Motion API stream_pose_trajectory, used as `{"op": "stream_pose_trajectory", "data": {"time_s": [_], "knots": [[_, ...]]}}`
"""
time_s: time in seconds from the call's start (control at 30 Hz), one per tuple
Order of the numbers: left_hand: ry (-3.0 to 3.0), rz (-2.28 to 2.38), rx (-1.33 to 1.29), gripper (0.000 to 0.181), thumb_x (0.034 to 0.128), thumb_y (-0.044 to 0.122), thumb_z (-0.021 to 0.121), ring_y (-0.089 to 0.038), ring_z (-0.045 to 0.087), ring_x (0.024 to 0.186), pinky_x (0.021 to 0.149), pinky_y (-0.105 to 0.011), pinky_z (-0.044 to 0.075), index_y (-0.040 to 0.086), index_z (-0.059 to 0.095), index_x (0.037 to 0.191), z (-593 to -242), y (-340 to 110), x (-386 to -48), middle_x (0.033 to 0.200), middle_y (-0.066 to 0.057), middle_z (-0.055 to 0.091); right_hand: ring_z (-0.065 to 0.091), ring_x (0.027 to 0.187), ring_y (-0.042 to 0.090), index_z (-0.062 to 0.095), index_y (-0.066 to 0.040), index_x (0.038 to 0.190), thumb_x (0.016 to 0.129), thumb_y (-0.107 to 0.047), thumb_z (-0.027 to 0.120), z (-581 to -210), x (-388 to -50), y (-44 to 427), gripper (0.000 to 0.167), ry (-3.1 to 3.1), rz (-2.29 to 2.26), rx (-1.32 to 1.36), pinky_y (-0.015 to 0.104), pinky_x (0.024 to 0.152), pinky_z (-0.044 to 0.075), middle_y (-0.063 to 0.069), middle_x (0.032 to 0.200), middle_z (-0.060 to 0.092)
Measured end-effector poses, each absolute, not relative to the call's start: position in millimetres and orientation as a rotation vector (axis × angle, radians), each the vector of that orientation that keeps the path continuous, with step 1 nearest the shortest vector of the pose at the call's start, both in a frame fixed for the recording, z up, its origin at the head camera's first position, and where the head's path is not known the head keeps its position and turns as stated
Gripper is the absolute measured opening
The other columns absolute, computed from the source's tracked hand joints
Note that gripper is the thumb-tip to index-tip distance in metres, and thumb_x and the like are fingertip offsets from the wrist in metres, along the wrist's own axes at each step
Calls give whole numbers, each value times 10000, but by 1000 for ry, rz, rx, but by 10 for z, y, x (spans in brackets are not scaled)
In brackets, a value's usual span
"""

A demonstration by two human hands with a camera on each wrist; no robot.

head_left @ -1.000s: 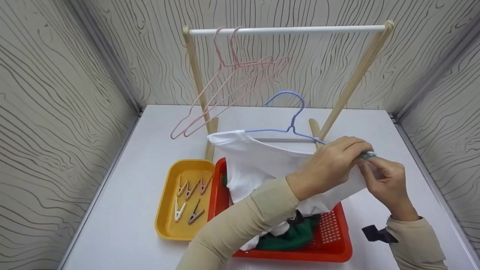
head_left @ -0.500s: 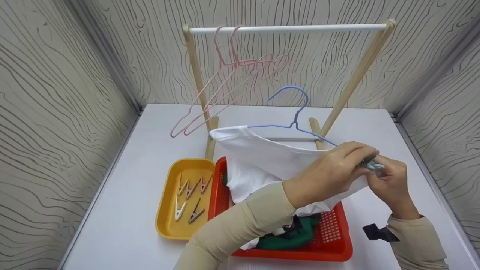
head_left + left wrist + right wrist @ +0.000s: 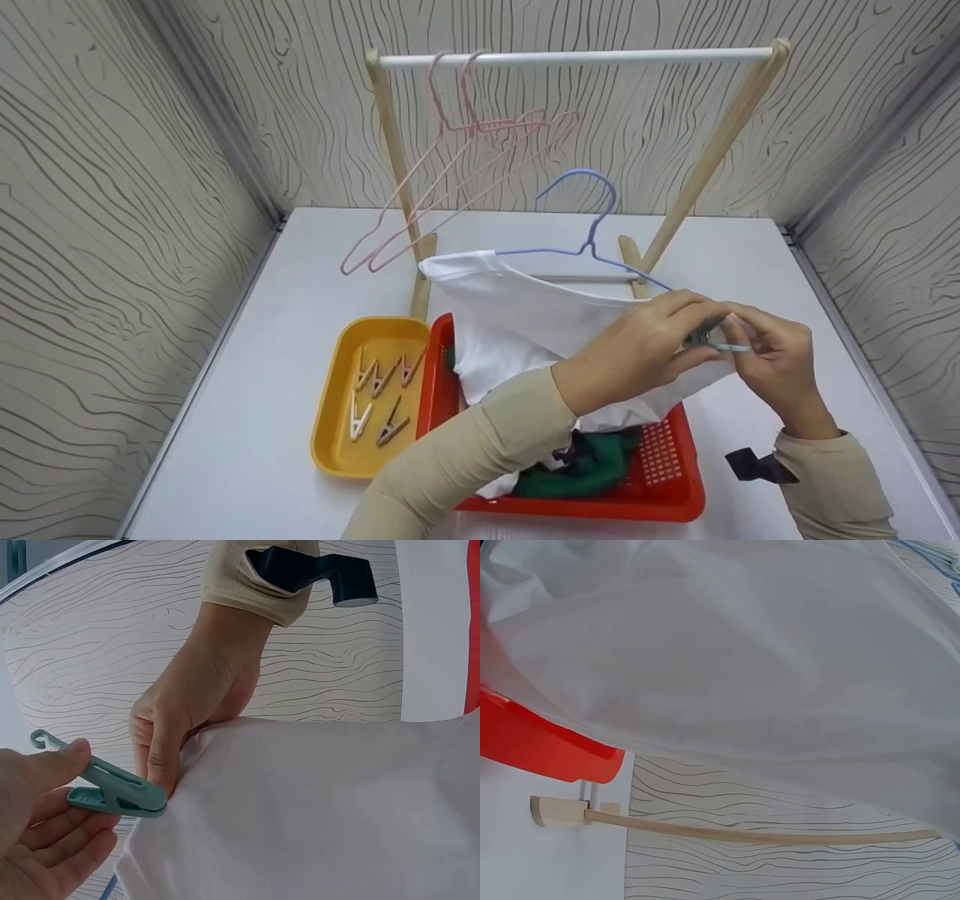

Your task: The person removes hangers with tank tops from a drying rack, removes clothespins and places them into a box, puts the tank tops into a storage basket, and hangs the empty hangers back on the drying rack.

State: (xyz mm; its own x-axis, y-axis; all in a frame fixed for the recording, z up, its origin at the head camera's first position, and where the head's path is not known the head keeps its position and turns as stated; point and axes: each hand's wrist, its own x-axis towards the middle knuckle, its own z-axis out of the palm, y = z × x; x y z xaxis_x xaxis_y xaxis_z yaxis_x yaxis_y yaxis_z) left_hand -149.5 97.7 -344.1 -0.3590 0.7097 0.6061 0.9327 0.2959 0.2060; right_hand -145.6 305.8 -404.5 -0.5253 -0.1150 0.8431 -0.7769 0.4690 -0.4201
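Note:
My left hand pinches a teal clothespin between thumb and fingers. In the left wrist view the clothespin's tip lies beside my right thumb, by the corner of a white garment. With thumb and fingers, my right hand grips that garment at its right shoulder. A blue hanger sits inside the garment, its hook standing free above the neckline. In the right wrist view the white cloth fills most of the picture and hides both hands.
Below the garment stands a red basket with green and white cloth in it. A yellow tray at its left holds several clothespins. Two pink hangers hang from the white rod of a wooden rack at the back.
The clothespin has come into clearer view, and my left hand has shifted slightly left and turned with it. The hanger and garment have risen a little. My right hand keeps its grip.

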Motion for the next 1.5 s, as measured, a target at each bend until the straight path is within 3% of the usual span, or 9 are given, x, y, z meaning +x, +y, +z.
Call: {"op": "stream_pose_trajectory", "data": {"time_s": [0.2, 0.33, 0.47, 1.07, 1.5], "knots": [[-2219, -710, -1439, 385, 953, 277, 594, -89, 618, 1129, 1040, -90, 418, 62, 568, 1271, -3483, 911, -1498, 1220, -38, 642, 596, 765, -203, 661, 181, 856, 888, 9, 629, -4009, -1427, 3038, 178, -2003, 1049, 699, -12, 598, 466, -317, 1014, 646], [-2218, -737, -1425, 399, 940, 271, 614, -101, 623, 1125, 1042, -102, 423, 59, 563, 1274, -3521, 846, -1502, 1224, -51, 633, 626, 817, -186, 661, 185, 868, 829, 118, 625, -3996, -1411, 3018, 86, -2019, 1056, 674, -7, 638, 482, -317, 1024, 643], [-2235, -734, -1410, 418, 937, 266, 617, -115, 637, 1133, 1041, -130, 434, 51, 550, 1289, -3597, 756, -1508, 1249, -67, 629, 635, 918, -159, 658, 190, 881, 780, 183, 619, -4001, -1404, 3010, 109, -2021, 1061, 674, 30, 718, 502, -296, 1055, 641], [-2312, -776, -1331, 392, 919, 213, 647, -133, 652, 1092, 1009, -177, 486, 25, 571, 1254, -3921, 358, -1598, 1231, -81, 647, 630, 929, -166, 667, 176, 889, 724, 229, 628, -4014, -1389, 3012, 179, -2028, 1053, 648, 43, 745, 501, -295, 1062, 639], [-2325, -873, -1273, 392, 879, 166, 693, -180, 660, 1064, 981, -231, 527, 3, 570, 1214, -4002, 111, -1668, 1189, -103, 642, 643, 890, -157, 655, 195, 852, 789, 165, 619, -4028, -1413, 3023, 79, -1977, 1093, 672, 30, 711, 506, -274, 1029, 655]]}}
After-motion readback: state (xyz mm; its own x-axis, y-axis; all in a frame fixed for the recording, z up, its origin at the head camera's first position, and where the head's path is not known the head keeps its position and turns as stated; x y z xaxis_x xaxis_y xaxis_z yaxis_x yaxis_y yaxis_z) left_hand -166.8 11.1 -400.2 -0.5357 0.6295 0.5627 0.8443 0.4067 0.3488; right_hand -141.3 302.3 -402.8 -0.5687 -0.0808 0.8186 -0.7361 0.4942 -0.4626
